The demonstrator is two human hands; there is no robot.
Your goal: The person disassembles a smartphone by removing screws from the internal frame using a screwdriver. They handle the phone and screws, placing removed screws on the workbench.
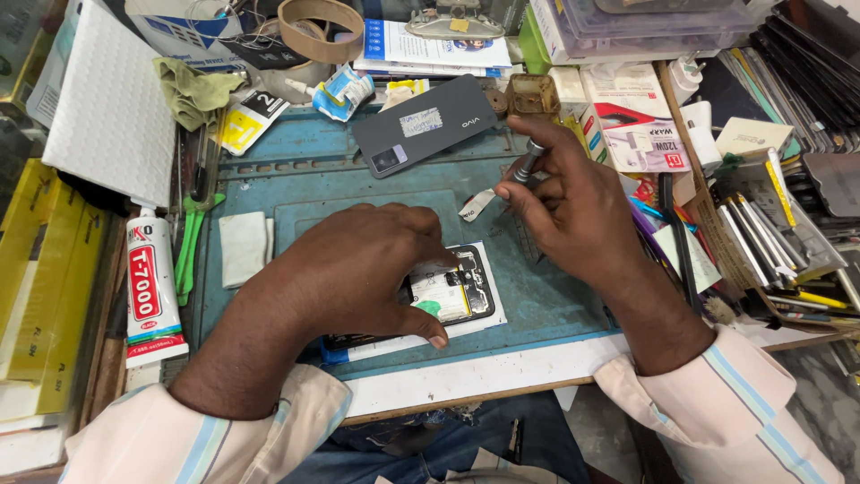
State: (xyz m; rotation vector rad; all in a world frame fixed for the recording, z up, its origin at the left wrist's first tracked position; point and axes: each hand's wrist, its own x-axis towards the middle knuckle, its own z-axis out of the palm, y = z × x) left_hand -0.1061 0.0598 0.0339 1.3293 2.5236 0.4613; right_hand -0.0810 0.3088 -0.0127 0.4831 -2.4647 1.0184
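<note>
An opened smartphone (pixel 452 296) lies face down on a white sheet on the blue-green work mat (pixel 340 179), its insides showing. My left hand (pixel 358 269) rests over it, thumb and fingers pinning its left part. My right hand (pixel 573 211) hovers just right of the phone and grips a small metal screwdriver (pixel 527 161), tip pointing down toward the mat. The phone's grey back cover (pixel 425 125) lies on the mat's far edge, camera hole at its left.
A glue tube (pixel 150 287) and green tweezers (pixel 186 242) lie left of the mat. A white cloth pad (pixel 244 248) sits on the mat's left. Boxes, tape roll (pixel 321 27) and papers crowd the back. Tools and pens (pixel 761 242) fill a tray at right.
</note>
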